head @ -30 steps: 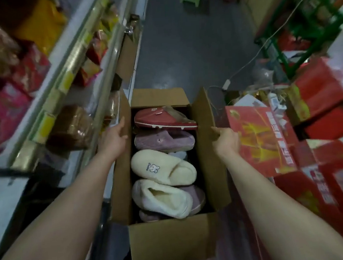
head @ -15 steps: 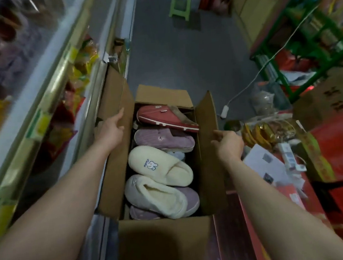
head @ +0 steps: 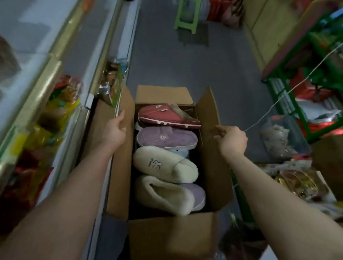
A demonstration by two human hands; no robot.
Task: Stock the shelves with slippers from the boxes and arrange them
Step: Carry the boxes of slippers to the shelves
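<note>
Fingers [head: 122, 118] grip box [head: 172, 239] flaps either side; slippers [head: 165, 161] between.

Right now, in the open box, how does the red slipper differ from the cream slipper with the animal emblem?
Colour: the red slipper is dark red with a white sole edge; the cream slipper is pale all over. Surface: the red slipper looks smooth, the cream slipper plush. Place: the red slipper lies at the far end, the cream slipper near the middle. Both lie in the cardboard box.
</note>
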